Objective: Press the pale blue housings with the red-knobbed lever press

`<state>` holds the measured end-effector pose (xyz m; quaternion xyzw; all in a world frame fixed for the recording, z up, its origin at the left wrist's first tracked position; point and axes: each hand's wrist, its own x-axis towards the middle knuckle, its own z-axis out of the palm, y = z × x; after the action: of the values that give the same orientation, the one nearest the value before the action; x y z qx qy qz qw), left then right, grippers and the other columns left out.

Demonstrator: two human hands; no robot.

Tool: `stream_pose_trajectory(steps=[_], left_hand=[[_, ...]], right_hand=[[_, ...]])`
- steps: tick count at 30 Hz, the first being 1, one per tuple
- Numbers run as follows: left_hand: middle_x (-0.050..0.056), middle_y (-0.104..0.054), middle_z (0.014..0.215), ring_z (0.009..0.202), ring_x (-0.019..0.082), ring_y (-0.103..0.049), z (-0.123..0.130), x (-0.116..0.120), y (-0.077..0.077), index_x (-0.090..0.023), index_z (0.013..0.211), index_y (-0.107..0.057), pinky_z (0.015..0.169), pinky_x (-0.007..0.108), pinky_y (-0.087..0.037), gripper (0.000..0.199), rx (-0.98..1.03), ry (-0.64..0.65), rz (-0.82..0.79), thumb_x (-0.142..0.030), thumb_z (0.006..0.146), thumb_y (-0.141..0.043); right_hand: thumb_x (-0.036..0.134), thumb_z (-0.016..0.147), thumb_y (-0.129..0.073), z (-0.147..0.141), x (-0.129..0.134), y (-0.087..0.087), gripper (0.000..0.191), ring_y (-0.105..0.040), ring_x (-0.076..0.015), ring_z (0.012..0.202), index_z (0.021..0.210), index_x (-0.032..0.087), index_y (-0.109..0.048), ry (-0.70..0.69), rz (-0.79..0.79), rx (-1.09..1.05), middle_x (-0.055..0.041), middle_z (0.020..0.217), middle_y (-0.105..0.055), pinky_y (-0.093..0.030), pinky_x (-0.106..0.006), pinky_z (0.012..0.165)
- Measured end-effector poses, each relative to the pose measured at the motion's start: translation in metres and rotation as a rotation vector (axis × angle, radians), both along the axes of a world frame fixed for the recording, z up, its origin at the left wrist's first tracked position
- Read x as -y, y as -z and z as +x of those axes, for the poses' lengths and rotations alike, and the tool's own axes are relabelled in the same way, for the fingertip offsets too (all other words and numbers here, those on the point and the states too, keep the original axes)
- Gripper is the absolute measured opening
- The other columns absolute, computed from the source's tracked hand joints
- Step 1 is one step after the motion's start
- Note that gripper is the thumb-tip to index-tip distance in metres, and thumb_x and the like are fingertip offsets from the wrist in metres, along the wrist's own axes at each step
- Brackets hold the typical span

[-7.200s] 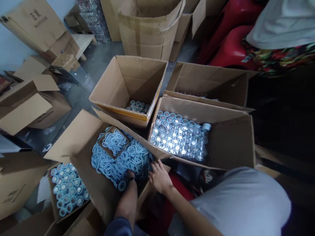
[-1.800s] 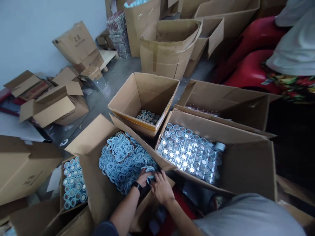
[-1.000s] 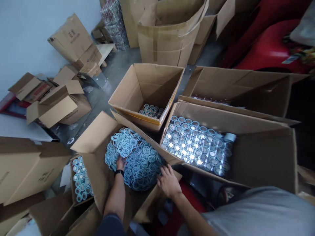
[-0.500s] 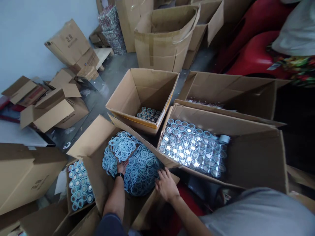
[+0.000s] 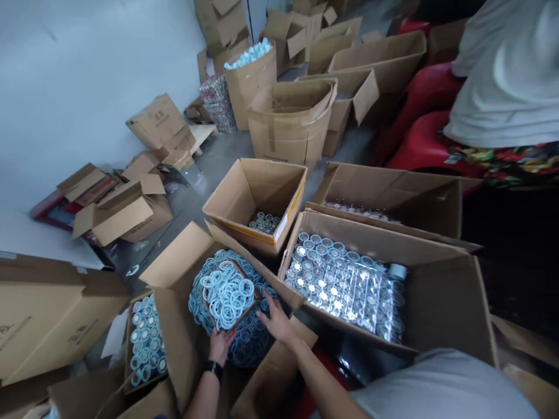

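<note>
A small cardboard box (image 5: 241,318), heaped with light-blue plastic rings (image 5: 227,294), is tilted inside a larger open carton (image 5: 174,326). My left hand (image 5: 222,343), with a black band on the wrist, grips its near edge; part of the fingers is hidden beneath it. Just right of the small box, my right hand (image 5: 275,320) has its fingers spread over the loose rings and holds nothing. More of these blue rings (image 5: 250,343) fill the carton under and around the small box.
To the right, a long carton (image 5: 441,302) holds rows of plastic-wrapped blue-rimmed rolls (image 5: 336,279). Another carton (image 5: 227,192) with several rolls stands ahead. A narrow box of rolls (image 5: 147,340) is at left. A person in a light shirt (image 5: 506,81) is at upper right.
The small box of rings has come nearer and shows more fully, with my left hand now at its near edge. My right hand has left the carton's edge and spread its fingers. The view has tilted up.
</note>
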<state>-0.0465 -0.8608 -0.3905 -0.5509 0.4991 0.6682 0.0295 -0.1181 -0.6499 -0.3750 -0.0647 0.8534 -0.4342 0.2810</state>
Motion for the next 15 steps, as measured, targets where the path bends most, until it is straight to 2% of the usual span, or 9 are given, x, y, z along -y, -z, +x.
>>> stream_pose_trajectory(steps=[3,6,11,15], left_hand=[[0.007,-0.075,0.081,0.099,0.031,-0.073,0.006,-0.016,-0.027,-0.022,0.112,-0.058,0.095,0.043,-0.056,0.043,-0.082,0.032,-0.008,-0.017,0.070,-0.069],[0.009,-0.075,0.084,0.093,0.031,-0.074,0.016,-0.033,-0.053,-0.019,0.118,-0.057,0.097,0.045,-0.055,0.052,-0.139,0.061,-0.017,-0.021,0.069,-0.071],[0.014,-0.075,0.091,0.091,0.034,-0.074,0.043,-0.050,-0.102,-0.020,0.114,-0.058,0.094,0.045,-0.056,0.047,-0.164,0.185,-0.132,-0.033,0.071,-0.071],[0.014,-0.075,0.097,0.091,0.035,-0.074,0.056,-0.061,-0.150,-0.027,0.103,-0.059,0.091,0.045,-0.056,0.039,-0.197,0.291,-0.212,-0.041,0.069,-0.071]], right_hand=[[0.039,0.092,-0.045,-0.009,0.003,-0.013,0.067,-0.045,-0.0188,0.136,0.155,0.021,-0.028,0.107,-0.162,-0.027,-0.0094,0.148,-0.041,-0.035,-0.033,0.117],[0.040,0.091,-0.046,-0.006,-0.003,-0.029,0.061,-0.045,-0.0205,0.136,0.149,0.021,-0.041,0.183,-0.308,-0.072,-0.0094,0.145,-0.045,-0.033,-0.034,0.118],[0.040,0.089,-0.051,0.013,-0.029,-0.065,0.052,-0.050,-0.0226,0.129,0.137,0.022,-0.056,0.242,-0.524,-0.149,-0.0095,0.134,-0.055,-0.034,-0.038,0.117],[0.041,0.089,-0.051,0.033,-0.056,-0.099,0.053,-0.048,-0.0231,0.131,0.138,0.021,-0.053,0.276,-0.650,-0.206,-0.0096,0.135,-0.054,-0.034,-0.040,0.118]])
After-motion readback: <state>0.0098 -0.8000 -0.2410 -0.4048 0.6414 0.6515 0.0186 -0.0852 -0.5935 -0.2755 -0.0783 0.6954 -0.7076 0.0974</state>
